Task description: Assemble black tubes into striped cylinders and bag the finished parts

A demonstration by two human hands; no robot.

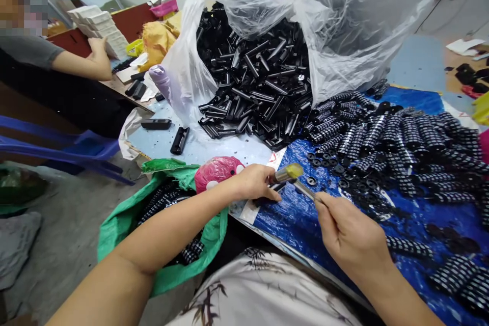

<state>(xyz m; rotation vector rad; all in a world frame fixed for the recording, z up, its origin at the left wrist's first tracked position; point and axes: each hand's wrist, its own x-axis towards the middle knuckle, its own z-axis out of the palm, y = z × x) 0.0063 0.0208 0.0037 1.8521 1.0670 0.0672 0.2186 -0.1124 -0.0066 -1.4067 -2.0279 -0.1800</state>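
My right hand (351, 234) is closed around the metal handle of a small hammer (288, 172). Its cylindrical head, with a worn yellow face, lies close to the fingers of my left hand (257, 182). Those fingers are curled onto a dark part (272, 194) at the table's front edge; hammer and hand hide most of it, so its kind is unclear. Small black discs (336, 165) and ribbed black-and-white rollers (393, 132) lie on the blue sheet (290, 214) to the right of the hammer.
A large clear plastic bag (344, 25) spills black plastic housings (263, 76) at the back. A green sack (110, 229) holding rollers hangs by the table edge, beside a pink bundle (214, 173). Another person's arm (82, 63) reaches toward stacked white boxes (101, 25).
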